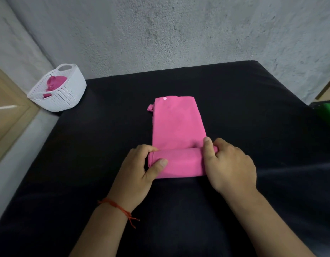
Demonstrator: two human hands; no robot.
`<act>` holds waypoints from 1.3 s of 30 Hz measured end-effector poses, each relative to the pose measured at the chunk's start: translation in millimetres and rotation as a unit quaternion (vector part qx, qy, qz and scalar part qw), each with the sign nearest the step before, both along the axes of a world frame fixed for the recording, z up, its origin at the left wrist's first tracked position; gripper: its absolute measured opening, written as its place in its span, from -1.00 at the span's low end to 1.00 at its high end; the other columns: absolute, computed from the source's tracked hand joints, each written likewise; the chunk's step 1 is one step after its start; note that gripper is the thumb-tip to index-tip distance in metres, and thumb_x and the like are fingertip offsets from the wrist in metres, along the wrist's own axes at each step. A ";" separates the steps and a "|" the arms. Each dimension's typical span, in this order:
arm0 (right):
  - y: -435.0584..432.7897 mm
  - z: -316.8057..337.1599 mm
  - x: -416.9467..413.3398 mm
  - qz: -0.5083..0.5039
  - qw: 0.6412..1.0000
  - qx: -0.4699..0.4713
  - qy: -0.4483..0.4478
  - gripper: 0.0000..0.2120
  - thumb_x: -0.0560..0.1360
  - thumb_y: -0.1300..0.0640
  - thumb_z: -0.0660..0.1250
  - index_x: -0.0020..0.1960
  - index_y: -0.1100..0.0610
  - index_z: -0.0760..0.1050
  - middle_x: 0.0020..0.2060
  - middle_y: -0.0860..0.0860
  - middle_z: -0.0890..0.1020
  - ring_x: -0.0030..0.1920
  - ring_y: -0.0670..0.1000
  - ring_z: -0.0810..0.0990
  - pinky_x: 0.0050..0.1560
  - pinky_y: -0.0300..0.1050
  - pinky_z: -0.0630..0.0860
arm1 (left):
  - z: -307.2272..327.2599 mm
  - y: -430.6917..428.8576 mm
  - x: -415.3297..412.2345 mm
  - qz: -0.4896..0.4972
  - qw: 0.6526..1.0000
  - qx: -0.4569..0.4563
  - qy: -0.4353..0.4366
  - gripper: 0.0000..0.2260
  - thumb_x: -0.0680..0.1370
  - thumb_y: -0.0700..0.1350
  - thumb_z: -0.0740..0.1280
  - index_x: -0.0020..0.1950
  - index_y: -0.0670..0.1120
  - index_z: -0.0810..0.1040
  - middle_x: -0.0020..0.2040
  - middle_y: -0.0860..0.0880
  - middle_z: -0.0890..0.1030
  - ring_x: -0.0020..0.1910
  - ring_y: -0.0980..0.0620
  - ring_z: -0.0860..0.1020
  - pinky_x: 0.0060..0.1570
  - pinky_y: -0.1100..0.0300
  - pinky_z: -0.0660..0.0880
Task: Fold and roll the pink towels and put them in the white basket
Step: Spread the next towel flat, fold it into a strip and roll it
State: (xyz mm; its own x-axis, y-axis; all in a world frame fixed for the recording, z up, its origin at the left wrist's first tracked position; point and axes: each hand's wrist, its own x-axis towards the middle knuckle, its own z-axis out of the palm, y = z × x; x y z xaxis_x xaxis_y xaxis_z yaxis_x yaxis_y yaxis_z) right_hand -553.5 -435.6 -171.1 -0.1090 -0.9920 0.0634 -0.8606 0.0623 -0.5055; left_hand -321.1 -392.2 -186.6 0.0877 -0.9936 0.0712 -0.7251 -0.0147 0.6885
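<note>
Head view: our left hand (140, 169) and right hand (229, 164) clasp the pink towel (179, 127), roll begun. Risk: uneven pressure skews it. White basket (75, 89) at ten o'clock.

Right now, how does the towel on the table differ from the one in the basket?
The towel on the table lies flat, only its near end rolled; the towel in the basket is bundled. The left hand and right hand grip the table one; the basket one lies untouched. Both are pink.
</note>
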 end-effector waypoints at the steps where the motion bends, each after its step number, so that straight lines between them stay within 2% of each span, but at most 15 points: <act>1: -0.2 -1.6 -0.4 0.004 1.000 -0.010 -0.002 -0.52 0.67 -0.29 -0.07 -0.18 -0.04 0.41 -0.25 -0.12 0.51 -0.18 0.02 0.49 -0.04 0.06 0.41 | 1.0 -2.9 -2.7 0.006 1.000 -0.014 -0.006 -0.47 0.50 0.48 0.13 0.26 0.15 0.50 0.09 0.27 0.45 0.14 0.25 0.47 0.15 0.17 0.48; 4: 2.0 -6.7 -2.7 0.043 0.995 -0.070 -0.056 -0.64 0.69 -0.28 0.01 -0.04 -0.08 0.41 -0.09 -0.15 0.47 -0.07 -0.03 0.48 -0.06 0.02 0.42 | 0.5 -8.1 -7.7 0.027 0.999 -0.033 -0.028 -0.51 0.57 0.49 0.02 0.05 0.17 0.53 0.00 0.24 0.49 0.11 0.21 0.45 0.15 0.11 0.46; 6: 4.1 -6.7 -3.9 0.078 0.986 -0.096 -0.113 -0.75 0.69 -0.25 0.09 0.07 -0.12 0.42 -0.01 -0.19 0.45 0.00 -0.10 0.47 -0.11 -0.12 0.42 | 2.5 -9.4 -9.7 0.050 0.998 -0.028 -0.038 -0.52 0.61 0.44 -0.01 -0.08 0.14 0.52 -0.07 0.19 0.50 0.04 0.16 0.46 0.13 0.01 0.47; 8: 4.9 -6.7 -6.5 0.100 0.982 -0.102 -0.126 -0.80 0.68 -0.23 0.14 0.08 -0.14 0.43 0.00 -0.21 0.45 0.02 -0.14 0.47 -0.13 -0.26 0.39 | 7.0 -10.1 -12.2 0.056 0.997 -0.018 -0.052 -0.52 0.65 0.37 -0.02 -0.18 0.10 0.47 -0.15 0.13 0.49 -0.04 0.13 0.47 0.09 -0.07 0.47; 10: 4.3 -6.7 -8.7 0.107 0.981 -0.107 -0.119 -0.81 0.68 -0.22 0.17 0.03 -0.13 0.44 -0.05 -0.21 0.47 -0.01 -0.13 0.48 -0.13 -0.29 0.37 | 13.6 -9.0 -15.0 0.054 0.997 0.001 -0.060 -0.53 0.67 0.31 -0.02 -0.25 0.08 0.42 -0.20 0.09 0.49 -0.10 0.10 0.48 0.06 -0.09 0.47; 16: 3.8 1.2 -10.0 0.095 0.990 -0.070 -0.082 -0.65 0.67 -0.13 0.21 -0.25 -0.03 0.37 -0.28 -0.10 0.49 -0.27 -0.11 0.47 -0.30 -0.14 0.31 | 25.8 -4.9 -20.7 0.088 0.992 0.075 -0.043 -0.44 0.69 0.26 0.04 -0.30 -0.07 0.52 -0.34 -0.03 0.53 -0.32 -0.02 0.55 -0.21 -0.01 0.47; 19: 3.2 4.8 -9.2 0.073 0.995 -0.015 -0.063 -0.62 0.65 -0.15 0.17 -0.26 0.01 0.46 -0.27 -0.10 0.55 -0.27 -0.06 0.51 -0.24 -0.04 0.41 | 24.7 -5.2 -21.1 0.104 0.990 0.082 -0.043 -0.46 0.70 0.22 0.05 -0.30 -0.08 0.51 -0.36 -0.02 0.52 -0.32 -0.04 0.55 -0.21 -0.02 0.47; 22: 1.4 7.0 -6.7 0.047 0.997 0.014 -0.067 -0.64 0.64 -0.15 0.15 -0.25 -0.06 0.51 -0.26 -0.13 0.58 -0.24 -0.06 0.53 -0.22 -0.04 0.44 | 19.5 -2.4 -21.3 0.061 0.994 -0.034 -0.086 -0.56 0.69 0.17 -0.05 -0.17 0.03 0.48 -0.18 0.08 0.49 -0.14 0.04 0.50 -0.05 -0.05 0.46; 25: -2.1 4.5 -3.9 0.033 0.994 0.029 -0.096 -0.64 0.63 -0.13 0.15 -0.26 -0.06 0.54 -0.22 -0.12 0.59 -0.21 -0.04 0.55 -0.21 -0.05 0.44 | 15.7 2.6 -19.9 -0.013 0.987 -0.130 -0.099 -0.71 0.70 0.15 0.04 -0.02 0.08 0.47 -0.07 0.16 0.47 -0.04 0.08 0.47 0.01 0.03 0.46; 27: -4.0 1.4 -3.7 0.020 0.993 0.020 -0.111 -0.62 0.63 -0.11 0.15 -0.28 -0.03 0.53 -0.17 -0.10 0.55 -0.14 0.01 0.54 -0.16 -0.02 0.44 | 12.4 5.3 -16.3 -0.045 0.987 -0.130 -0.081 -0.73 0.66 0.23 0.15 0.05 0.08 0.48 -0.01 0.20 0.45 0.03 0.12 0.48 0.02 0.16 0.46; 29: -3.3 -1.4 -2.7 0.013 0.992 0.002 -0.122 -0.64 0.65 -0.10 0.16 -0.25 -0.02 0.50 -0.16 -0.10 0.50 -0.11 0.02 0.52 -0.18 -0.04 0.39 | 6.1 7.2 -12.0 -0.066 0.987 -0.121 -0.087 -0.61 0.55 0.36 0.28 0.13 0.07 0.49 0.06 0.22 0.43 0.08 0.15 0.47 0.03 0.30 0.44; 31: -0.1 -3.9 -1.4 0.013 0.990 -0.049 -0.135 -0.71 0.67 -0.07 0.18 -0.20 -0.04 0.46 -0.17 -0.12 0.49 -0.12 -0.04 0.49 -0.25 -0.12 0.34 | 0.6 6.6 -11.1 -0.071 0.988 -0.114 -0.073 -0.49 0.44 0.42 0.38 0.17 0.07 0.48 0.07 0.24 0.42 0.09 0.19 0.46 0.05 0.34 0.43; 34: 2.9 -6.0 0.5 0.037 0.977 -0.137 -0.162 -0.76 0.69 -0.06 0.20 -0.13 -0.04 0.44 -0.17 -0.14 0.49 -0.11 -0.05 0.48 -0.20 -0.22 0.32 | 1.2 1.8 -14.1 -0.037 0.993 -0.112 -0.029 -0.55 0.44 0.43 0.39 0.06 0.10 0.52 0.00 0.24 0.47 0.06 0.18 0.50 0.02 0.24 0.48; 36: 2.3 -6.0 0.1 0.057 0.972 -0.146 -0.174 -0.73 0.69 -0.08 0.23 -0.17 -0.05 0.43 -0.19 -0.14 0.48 -0.11 -0.06 0.48 -0.19 -0.21 0.32 | 4.6 -2.4 -16.4 -0.010 0.996 -0.094 -0.004 -0.58 0.44 0.45 0.37 -0.02 0.12 0.53 -0.03 0.21 0.50 0.01 0.16 0.52 -0.02 0.16 0.51; 39: 3.1 -2.4 -1.8 0.094 0.976 -0.145 -0.130 -0.70 0.67 -0.13 0.25 -0.21 -0.10 0.37 -0.23 -0.15 0.46 -0.14 -0.11 0.46 -0.20 -0.28 0.29 | 6.9 -5.2 -18.7 0.019 0.997 -0.072 0.023 -0.58 0.48 0.43 0.31 -0.13 0.08 0.52 -0.12 0.13 0.52 -0.10 0.14 0.53 -0.11 0.08 0.51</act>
